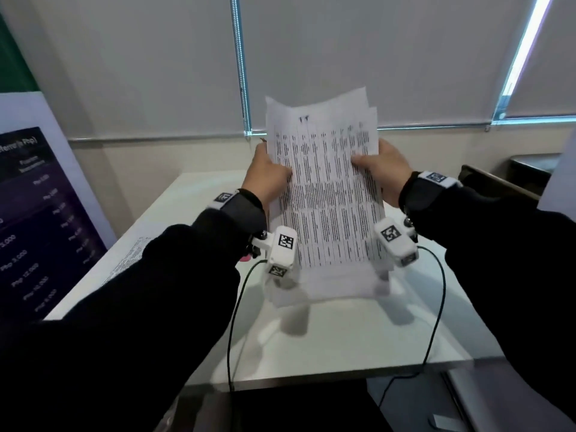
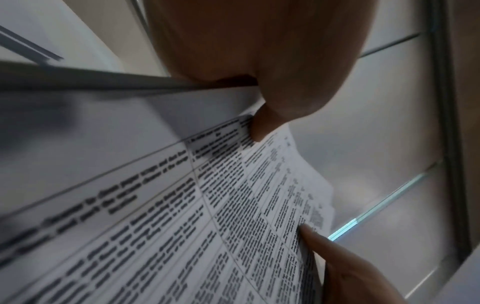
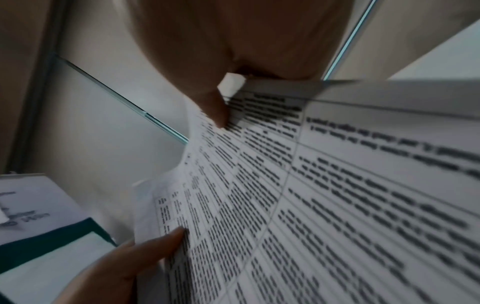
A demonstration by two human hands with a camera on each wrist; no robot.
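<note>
Left hand (image 1: 268, 169) & right hand (image 1: 381, 169) each pinch a side edge of the paper stack (image 1: 324, 194), upright over tabletop (image 1: 343, 338), prob. to square sheets.

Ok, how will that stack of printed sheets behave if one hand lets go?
Probably floppy: the stack of printed sheets bows at its top edge even with the left hand and right hand each gripping a side. It would likely fan apart too, since its top corners sit offset. It seems light: a thumb-and-finger grip on each side holds it upright.
</note>
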